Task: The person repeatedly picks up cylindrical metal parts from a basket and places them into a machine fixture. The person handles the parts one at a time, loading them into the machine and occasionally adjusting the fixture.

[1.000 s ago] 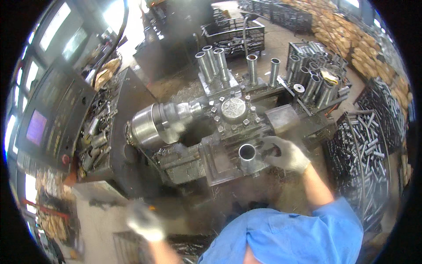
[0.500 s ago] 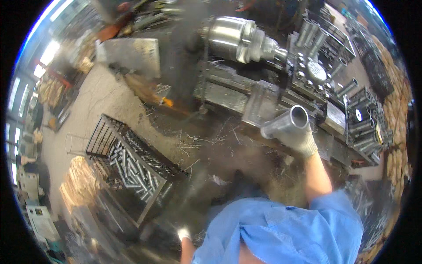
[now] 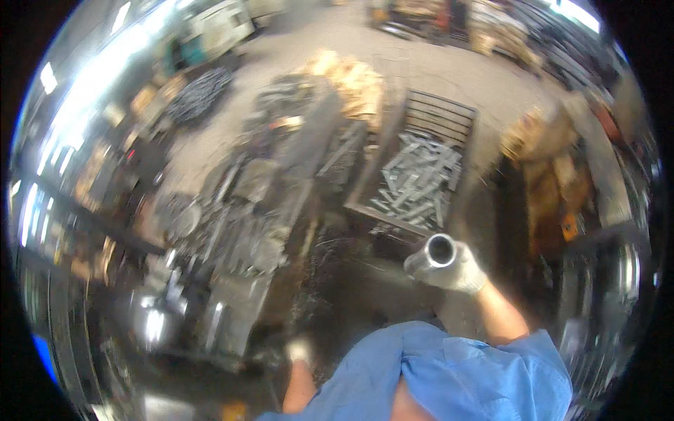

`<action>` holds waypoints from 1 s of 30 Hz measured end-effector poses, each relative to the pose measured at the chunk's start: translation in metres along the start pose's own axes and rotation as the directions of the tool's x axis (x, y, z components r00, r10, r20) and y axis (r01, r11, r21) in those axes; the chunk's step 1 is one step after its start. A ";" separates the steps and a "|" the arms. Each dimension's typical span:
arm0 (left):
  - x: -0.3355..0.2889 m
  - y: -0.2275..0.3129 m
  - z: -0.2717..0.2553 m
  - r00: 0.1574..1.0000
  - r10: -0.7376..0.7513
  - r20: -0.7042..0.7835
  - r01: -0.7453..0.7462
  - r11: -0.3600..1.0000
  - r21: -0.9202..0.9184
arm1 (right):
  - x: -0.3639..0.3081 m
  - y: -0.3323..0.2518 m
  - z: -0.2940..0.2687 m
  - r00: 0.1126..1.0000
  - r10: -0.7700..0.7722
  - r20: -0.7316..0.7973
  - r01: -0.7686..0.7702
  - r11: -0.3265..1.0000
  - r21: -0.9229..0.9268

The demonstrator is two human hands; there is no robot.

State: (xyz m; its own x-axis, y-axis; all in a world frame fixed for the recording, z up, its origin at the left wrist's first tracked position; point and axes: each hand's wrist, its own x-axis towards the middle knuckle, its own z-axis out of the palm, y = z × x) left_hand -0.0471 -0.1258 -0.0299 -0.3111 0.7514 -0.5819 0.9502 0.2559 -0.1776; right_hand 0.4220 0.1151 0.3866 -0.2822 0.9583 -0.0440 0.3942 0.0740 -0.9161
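Note:
My right hand [image 3: 462,272], in a pale knitted glove, is wrapped round a shiny metal tube [image 3: 421,265]. The tube's open end tilts up toward me. Just beyond it stands a dark metal basket [image 3: 441,111] with barred sides, holding many short grey metal tubes [image 3: 421,175]. The held tube is close to the basket's near edge, apart from the tubes inside. My left hand [image 3: 299,350], also in a pale glove, hangs low on the left near the machine's edge. Motion smears its fingers, and no held thing can be made out there.
A machine bed [image 3: 239,281] with metal parts runs along the left, with a blurred shiny round part [image 3: 156,324] near its lower end. Crumpled yellowish wrapping [image 3: 351,84] lies behind the basket. Brown upright panels [image 3: 554,189] stand on the right.
My view has swung left, from the machine with the spindle to the basket. The right hand has carried the tube away from that machine toward the basket. My left hand still hangs low.

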 end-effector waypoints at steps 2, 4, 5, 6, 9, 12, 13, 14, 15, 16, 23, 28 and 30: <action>-0.041 -0.021 0.015 0.974 -0.226 -0.012 0.222 0.964 -0.149 | 0.045 -0.015 0.050 0.939 -0.283 0.194 0.298 0.953 -0.049; -0.082 -0.030 0.037 0.848 -0.530 0.001 0.499 0.798 -0.336 | 0.085 -0.028 0.105 0.862 -0.369 0.347 0.407 0.913 -0.040; -0.103 -0.032 0.049 0.736 -0.677 0.019 0.620 0.662 -0.421 | 0.104 -0.034 0.133 0.794 -0.479 0.373 0.537 0.841 -0.063; -0.127 -0.034 0.059 0.574 -0.818 0.039 0.728 0.488 -0.481 | 0.122 -0.042 0.164 0.725 -0.556 0.407 0.635 0.768 -0.081; -0.179 -0.041 0.082 0.003 -0.996 0.085 0.817 -0.047 -0.574 | 0.182 -0.057 0.237 0.498 -0.776 0.388 0.839 0.544 0.011; -0.216 -0.063 0.082 -0.405 -0.912 0.064 0.710 -0.358 -0.606 | 0.236 -0.062 0.292 0.510 -0.716 0.478 0.772 0.625 0.112; -0.226 -0.070 0.076 -0.471 -0.880 0.067 0.668 -0.405 -0.624 | 0.252 -0.063 0.304 0.520 -0.621 0.587 0.716 0.691 0.097; -0.233 -0.080 0.069 -0.491 -0.867 0.087 0.634 -0.424 -0.646 | 0.264 -0.063 0.314 0.468 -0.652 0.597 0.741 0.657 0.137; -0.238 -0.087 0.061 -0.514 -0.849 0.119 0.594 -0.453 -0.665 | 0.272 -0.064 0.320 0.412 -0.682 0.604 0.766 0.619 0.177; -0.242 -0.097 0.051 -0.524 -0.840 0.143 0.559 -0.466 -0.686 | 0.281 -0.067 0.325 0.361 -0.708 0.607 0.781 0.586 0.219; -0.270 -0.127 0.023 -0.432 -0.851 0.300 0.310 -0.452 -0.836 | 0.372 -0.141 0.297 -0.008 -0.181 0.983 0.860 0.501 0.100; -0.249 -0.093 -0.013 -0.207 -0.889 0.409 -0.174 -0.378 -0.909 | 0.382 -0.240 0.341 -0.053 -0.815 0.577 0.700 0.382 0.603; -0.215 -0.079 -0.058 -0.035 -0.900 0.435 -0.538 -0.350 -0.767 | 0.367 -0.289 0.400 -0.233 -0.777 0.585 0.855 0.122 0.504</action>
State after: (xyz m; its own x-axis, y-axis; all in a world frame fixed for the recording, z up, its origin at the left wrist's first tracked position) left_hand -0.0564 -0.2723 0.1558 -0.8371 -0.5216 -0.1650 -0.1767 -0.0278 0.9839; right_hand -0.1452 0.3348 0.4757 -0.7518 -0.4424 0.4889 -0.6337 0.6897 -0.3504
